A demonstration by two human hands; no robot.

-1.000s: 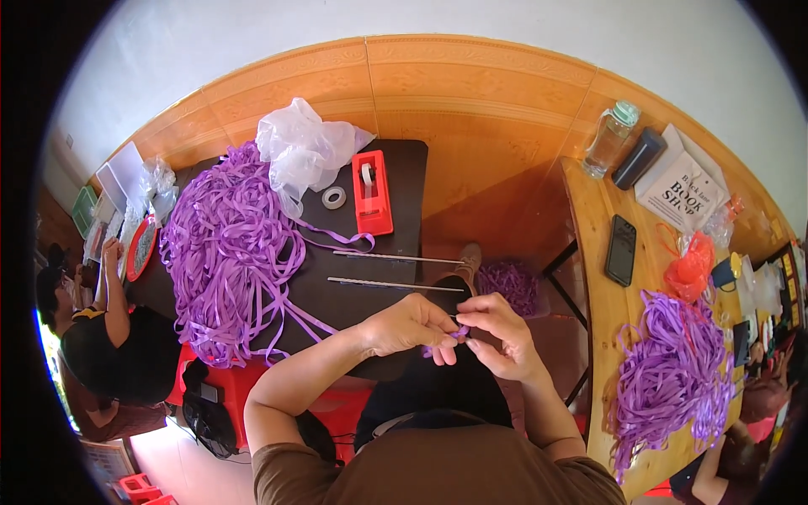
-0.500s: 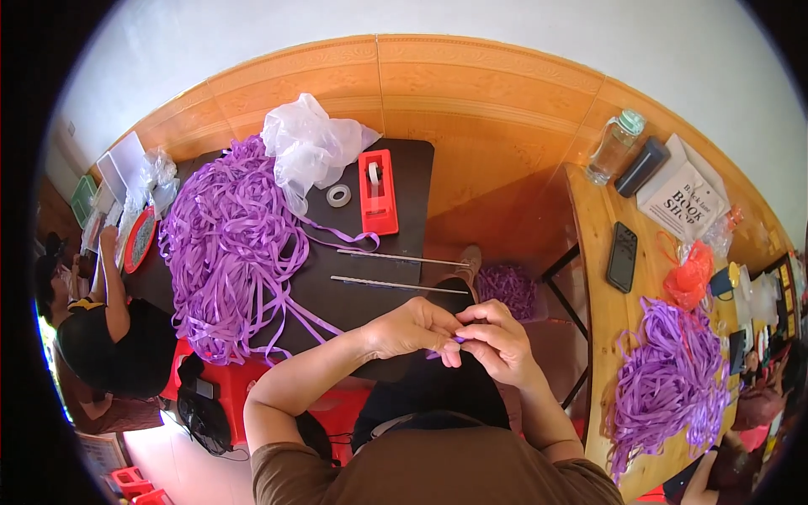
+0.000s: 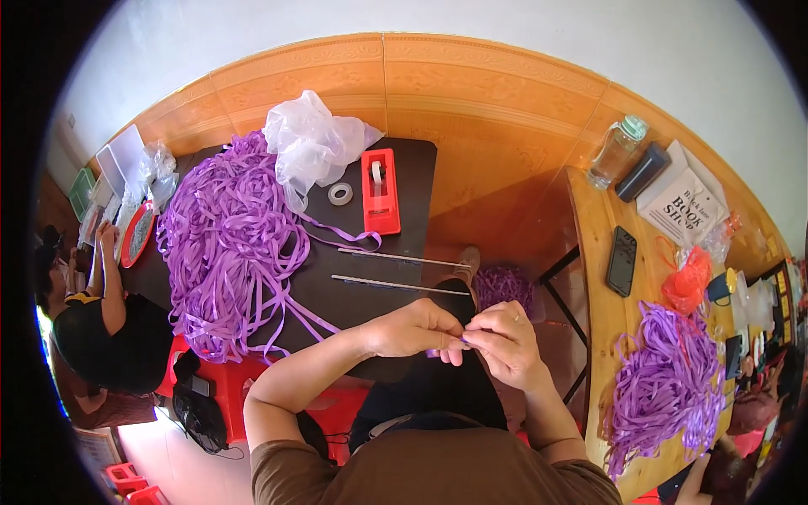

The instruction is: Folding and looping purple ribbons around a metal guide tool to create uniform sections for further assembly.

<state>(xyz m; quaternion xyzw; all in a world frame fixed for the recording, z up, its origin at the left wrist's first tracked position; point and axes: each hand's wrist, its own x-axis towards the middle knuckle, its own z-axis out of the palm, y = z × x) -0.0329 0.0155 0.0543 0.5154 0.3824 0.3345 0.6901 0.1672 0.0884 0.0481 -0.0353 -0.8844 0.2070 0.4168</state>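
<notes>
L hand [image 3: 412, 330] and R hand [image 3: 507, 343], fingertips meeting over the person's lap: both are pinched narrow on a small purple ribbon piece [image 3: 433, 353], mostly hidden by the fingers; its exact shape can't be told. The piece thus sits btwn the hands, just off the R edge of the black desk [image 3: 417, 202], whose near edge is partly covered by the L forearm [image 3: 307, 366].

On this desk, L to R: a large purple ribbon heap [image 3: 231, 244], w/ loose strands trailing toward the L forearm; a white plastic bag [image 3: 313, 147] at the far side; a tape roll [image 3: 333, 199]; a red tape dispenser [image 3: 380, 202] near the R edge. Two thin rods [image 3: 400, 257], approx. parallel, overhang that edge, pointing into the gap btwn desks.

The gap, ahead and R of the hands, holds a purple heap [image 3: 505, 286] at floor level. Beyond it, the wooden desk [image 3: 591, 244] carries a phone [image 3: 621, 261] near its L edge, a water bottle [image 3: 618, 156] at the far corner, and a 2nd ribbon heap [image 3: 667, 379] spilling to the near edge.
</notes>
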